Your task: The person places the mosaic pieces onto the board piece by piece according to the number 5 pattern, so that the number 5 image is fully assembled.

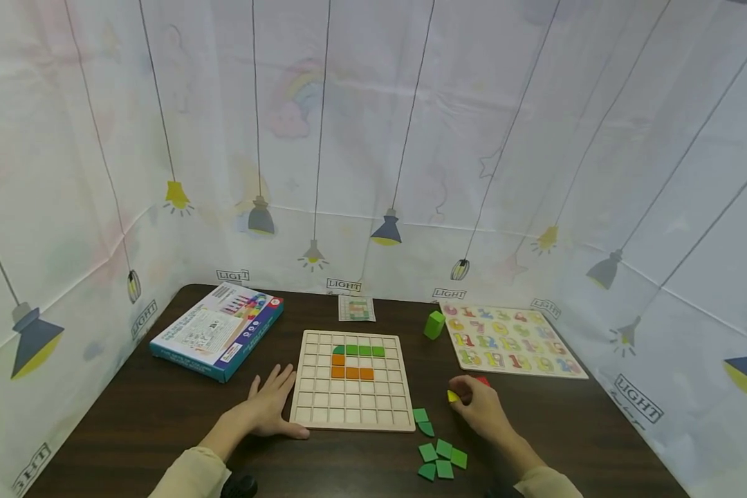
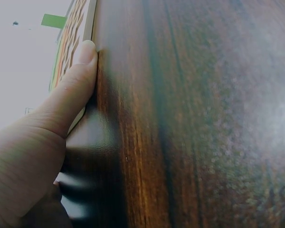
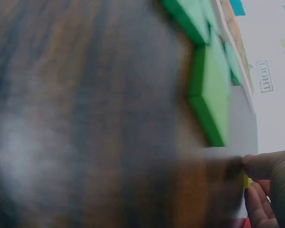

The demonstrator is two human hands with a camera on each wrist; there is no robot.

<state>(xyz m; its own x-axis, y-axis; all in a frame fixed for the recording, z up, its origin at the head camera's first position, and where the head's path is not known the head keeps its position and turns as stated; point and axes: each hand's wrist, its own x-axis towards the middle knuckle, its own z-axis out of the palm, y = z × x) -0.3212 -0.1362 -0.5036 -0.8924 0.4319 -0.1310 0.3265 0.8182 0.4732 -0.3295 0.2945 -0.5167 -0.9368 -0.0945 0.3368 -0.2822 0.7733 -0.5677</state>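
Note:
A wooden grid board lies mid-table with a row of green tiles and orange tiles set in it. My left hand lies flat on the table, thumb against the board's left edge. My right hand is to the right of the board, fingers curled around a small yellow piece; a red piece shows just behind it. Loose green tiles lie in front of that hand; in the right wrist view green tiles and the yellow piece show blurred.
A blue puzzle box sits at the left. A number puzzle board lies at the right, a green cube beside it. A small pattern card rests behind the grid board. Printed curtains wall the dark wooden table.

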